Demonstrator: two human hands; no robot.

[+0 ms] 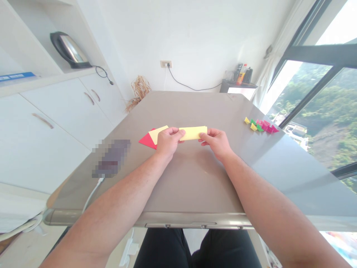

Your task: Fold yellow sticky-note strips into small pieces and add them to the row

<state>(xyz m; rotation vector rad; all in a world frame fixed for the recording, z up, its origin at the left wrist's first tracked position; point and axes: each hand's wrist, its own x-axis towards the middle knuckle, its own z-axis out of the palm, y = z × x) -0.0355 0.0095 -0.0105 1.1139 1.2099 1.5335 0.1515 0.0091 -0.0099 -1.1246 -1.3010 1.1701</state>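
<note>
Both hands hold a folded yellow paper strip [193, 133] just above the grey table [195, 175]. My left hand [166, 141] pinches its left end with fingers closed. At the strip's right end, my right hand [217, 142] pinches it too. Beneath and to the left of my left hand lie a yellow paper sheet [156, 133] and a red paper sheet [147, 140], overlapping.
Several small folded paper pieces [260, 126] in yellow, green and pink sit at the table's right side. A blurred dark device [111, 158] with a white cable lies at the left. White cabinets with a kettle [68, 49] stand left; a window is on the right.
</note>
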